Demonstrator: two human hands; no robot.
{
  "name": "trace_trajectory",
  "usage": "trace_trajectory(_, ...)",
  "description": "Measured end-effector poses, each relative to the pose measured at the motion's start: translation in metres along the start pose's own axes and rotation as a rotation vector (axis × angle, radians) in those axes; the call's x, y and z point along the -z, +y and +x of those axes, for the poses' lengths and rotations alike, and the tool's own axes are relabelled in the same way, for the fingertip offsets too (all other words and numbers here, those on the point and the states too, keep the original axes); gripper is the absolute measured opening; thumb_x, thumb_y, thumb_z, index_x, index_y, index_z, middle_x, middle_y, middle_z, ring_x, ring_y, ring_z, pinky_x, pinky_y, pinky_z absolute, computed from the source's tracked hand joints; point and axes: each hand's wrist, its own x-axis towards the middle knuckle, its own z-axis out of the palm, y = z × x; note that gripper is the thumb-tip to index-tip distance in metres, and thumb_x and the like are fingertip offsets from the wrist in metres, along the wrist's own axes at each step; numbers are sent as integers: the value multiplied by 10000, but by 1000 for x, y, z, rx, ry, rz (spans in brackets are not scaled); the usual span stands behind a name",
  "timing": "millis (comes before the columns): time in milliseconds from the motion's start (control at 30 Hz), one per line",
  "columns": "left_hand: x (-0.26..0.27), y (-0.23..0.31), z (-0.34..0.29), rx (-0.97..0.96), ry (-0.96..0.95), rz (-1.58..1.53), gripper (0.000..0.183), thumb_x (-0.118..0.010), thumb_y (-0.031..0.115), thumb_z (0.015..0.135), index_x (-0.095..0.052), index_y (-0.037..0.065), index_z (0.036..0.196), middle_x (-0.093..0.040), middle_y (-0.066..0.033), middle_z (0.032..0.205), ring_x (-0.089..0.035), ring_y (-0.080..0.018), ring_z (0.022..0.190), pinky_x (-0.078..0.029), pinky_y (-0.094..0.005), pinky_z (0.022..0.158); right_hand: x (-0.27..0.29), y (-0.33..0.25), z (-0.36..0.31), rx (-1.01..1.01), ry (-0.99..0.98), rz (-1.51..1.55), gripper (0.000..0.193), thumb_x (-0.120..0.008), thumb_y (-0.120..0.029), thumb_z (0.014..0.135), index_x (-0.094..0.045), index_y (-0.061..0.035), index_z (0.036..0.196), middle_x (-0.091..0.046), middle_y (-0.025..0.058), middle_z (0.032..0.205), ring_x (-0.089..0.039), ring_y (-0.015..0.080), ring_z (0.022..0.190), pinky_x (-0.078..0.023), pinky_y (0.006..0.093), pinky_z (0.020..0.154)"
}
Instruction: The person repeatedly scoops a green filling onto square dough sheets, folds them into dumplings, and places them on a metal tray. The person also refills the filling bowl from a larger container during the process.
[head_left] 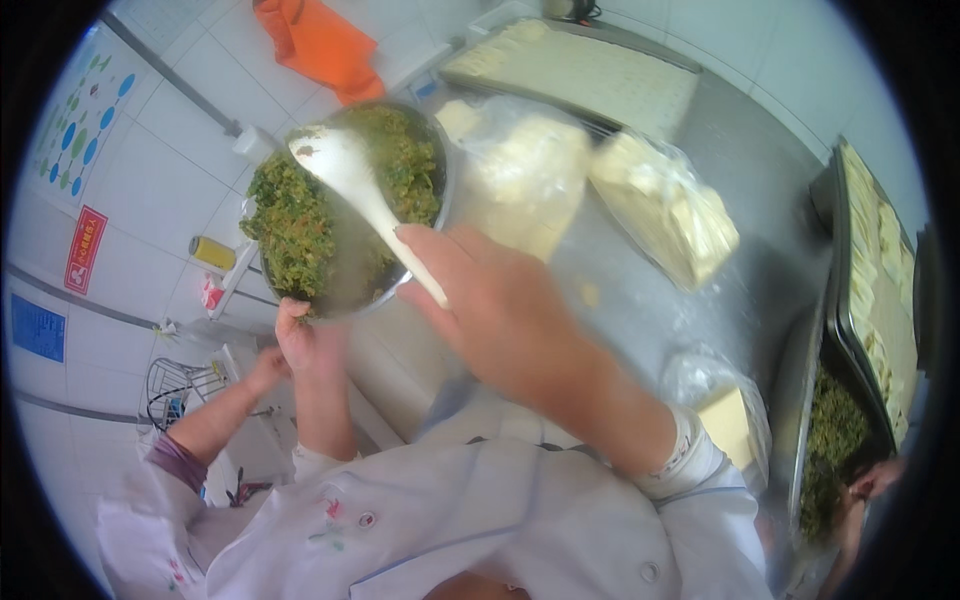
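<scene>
My right hand is closed round the handle of a white spoon-shaped spatula, whose broad head has a little filling on it. The head is over a round metal mixing bowl. Inside the bowl, chopped green filling with orange bits is heaped on both sides of a barer strip. At the bowl's near edge my left hand grips the rim, thumb on top; its other fingers are hidden beneath.
Bagged pale dough blocks lie on the steel table. A dough-covered tray stands behind, other trays at right. Another person's forearm is left of mine; another hand is by green filling far right.
</scene>
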Motion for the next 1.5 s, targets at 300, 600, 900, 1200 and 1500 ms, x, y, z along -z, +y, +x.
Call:
trace_trajectory(300, 112, 74, 184, 48, 246, 134, 643, -460, 64, 659, -460, 24, 1300, -526, -163, 1292, -506, -349, 1183, -379, -519, 1041, -147, 73, 136, -83, -47, 48, 443, -692, -134, 779, -536, -33, 1180, -560, 123, 825, -567, 327, 723, -458, 408, 605)
trace_trajectory(600, 184, 123, 310, 272, 159, 134, 590, -477, 57, 646, -519, 5, 1233, -575, -137, 1225, -524, -315, 1156, -391, -445, 1034, -207, 131, 195, -608, 22, 179, 401, -622, -178, 853, -522, -69, 1226, -606, 164, 1044, -620, 333, 807, -503, 410, 697)
trace_trajectory(900, 194, 138, 350, 211, 333, 366, 581, -469, 73, 658, -515, -6, 1231, -572, -143, 1231, -526, -316, 1152, -388, -439, 1036, -318, 218, 175, -461, -105, -406, 244, -596, -207, 846, -602, -116, 1072, -607, 146, 865, -629, 293, 765, -511, 400, 635)
trace_trajectory(1200, 228, 163, 448, 469, 216, 530, 605, -482, 94, 618, -516, -30, 1208, -586, -155, 1186, -552, -322, 1101, -431, -437, 993, -284, 215, 184, -966, 18, -722, 235, -586, -96, 815, -652, -119, 1040, -603, 153, 809, -621, 332, 750, -508, 414, 640)
trace_trajectory(1500, 265, 152, 547, 872, -283, 529, 498, -486, 62, 658, -530, -43, 1143, -583, -157, 1136, -556, -321, 1078, -435, -471, 964, -382, 229, 255, -1046, 619, -495, 274, -517, -5, 843, -608, -24, 1101, -614, 215, 1037, -599, 387, 942, -480, 415, 843)
